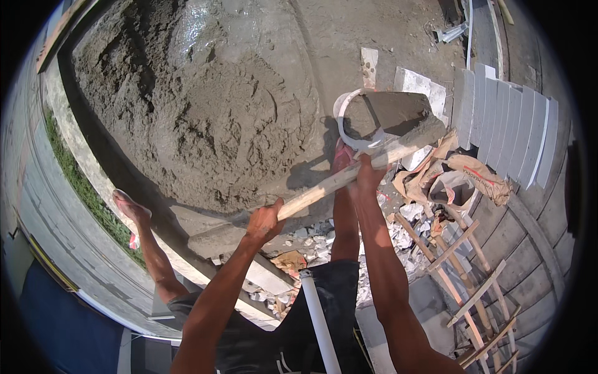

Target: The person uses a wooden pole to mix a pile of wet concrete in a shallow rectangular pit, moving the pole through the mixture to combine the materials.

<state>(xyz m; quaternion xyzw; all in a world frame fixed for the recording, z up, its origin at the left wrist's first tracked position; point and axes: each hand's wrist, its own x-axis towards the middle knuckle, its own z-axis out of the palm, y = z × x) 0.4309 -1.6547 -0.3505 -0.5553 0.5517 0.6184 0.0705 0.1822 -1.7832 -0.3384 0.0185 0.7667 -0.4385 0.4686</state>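
Note:
Both my hands are closed around the wooden handle of a hoe, held slantwise in front of me. My left hand (265, 221) grips the handle's near end. Farther along toward the head, my right hand (369, 174) wraps the same handle. The hoe (319, 192) has a broad, mortar-smeared blade with a pale curved edge, raised at the right beyond my right foot. A large heap of wet grey mortar (243, 124) spreads ahead and to the left, apart from the hoe.
A low concrete kerb (93, 162) borders the mortar at left, with my left foot on it. Torn paper sacks (458, 181) and white rubble (398, 249) lie at right. Beyond are stacked grey strips (504, 124). A wooden ladder-like frame (464, 283) rests on paving at lower right.

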